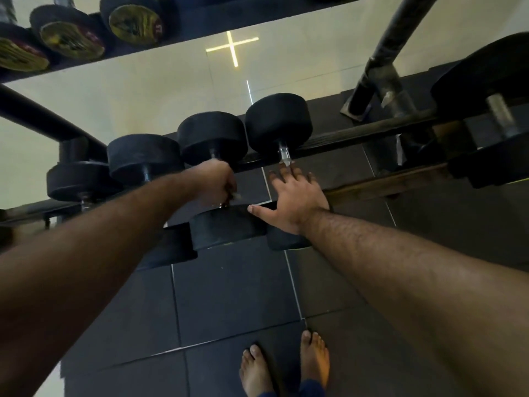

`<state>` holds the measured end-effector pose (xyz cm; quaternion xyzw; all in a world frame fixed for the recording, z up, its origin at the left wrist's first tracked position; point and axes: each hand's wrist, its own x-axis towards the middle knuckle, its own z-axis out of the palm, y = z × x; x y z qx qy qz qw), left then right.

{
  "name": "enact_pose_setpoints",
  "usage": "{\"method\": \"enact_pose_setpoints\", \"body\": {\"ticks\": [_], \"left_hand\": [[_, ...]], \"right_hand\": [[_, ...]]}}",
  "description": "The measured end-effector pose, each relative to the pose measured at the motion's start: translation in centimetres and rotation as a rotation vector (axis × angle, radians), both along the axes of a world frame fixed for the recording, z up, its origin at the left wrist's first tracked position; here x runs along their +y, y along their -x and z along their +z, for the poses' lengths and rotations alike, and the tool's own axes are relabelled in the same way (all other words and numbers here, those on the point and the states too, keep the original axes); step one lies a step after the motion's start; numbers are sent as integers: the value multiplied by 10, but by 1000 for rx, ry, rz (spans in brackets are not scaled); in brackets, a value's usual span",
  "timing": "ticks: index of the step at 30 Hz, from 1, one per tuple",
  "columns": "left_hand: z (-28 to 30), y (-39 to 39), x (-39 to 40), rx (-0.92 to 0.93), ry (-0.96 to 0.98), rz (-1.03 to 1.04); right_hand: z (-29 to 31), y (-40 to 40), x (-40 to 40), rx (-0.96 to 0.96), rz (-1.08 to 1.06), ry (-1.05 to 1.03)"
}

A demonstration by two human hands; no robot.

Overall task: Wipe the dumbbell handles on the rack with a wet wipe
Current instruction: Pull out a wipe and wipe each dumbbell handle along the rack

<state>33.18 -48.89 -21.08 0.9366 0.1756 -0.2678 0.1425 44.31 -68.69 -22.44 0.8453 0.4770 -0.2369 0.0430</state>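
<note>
The left hand (216, 181) is clenched around the handle of a dumbbell (213, 138) in the middle of the rack, with a small pale scrap, probably the wet wipe (236, 195), showing at the edge of the fist. The right hand (292, 199) lies open and flat, fingers spread, over the next dumbbell (279, 121) to the right; its fingertips reach the bare metal handle (284, 156) and its palm rests near the front weight, grasping nothing.

The job looks to be in the middle of one handle. From this view nobody can tell which handles are already clean, since none shows a wet sheen or streak. The handle under the right hand looks untouched by the wipe, and the large dumbbell (498, 110) at the far right and the two at the left (143, 156) may also be waiting.

All of them sit across the two rails (372, 130) of the rack, over dark floor tiles (234, 296). The person's bare feet (283, 365) stand just below. A higher shelf holds more weights with yellow end labels (71, 38).
</note>
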Motion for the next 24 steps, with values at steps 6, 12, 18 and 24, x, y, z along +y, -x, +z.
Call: {"method": "enact_pose_setpoints", "body": {"ticks": [6, 12, 18, 24], "left_hand": [[-6, -10, -5, -42, -331, -162], [10, -7, -5, 250, 72, -81], [-7, 36, 30, -325, 115, 908], [-45, 30, 2, -554, 1045, 1593]], "right_hand": [[1, 0, -2, 12, -1, -12], [1, 1, -2, 4, 3, -14], [0, 0, -2, -1, 6, -12], [2, 1, -1, -8, 5, -17]]}}
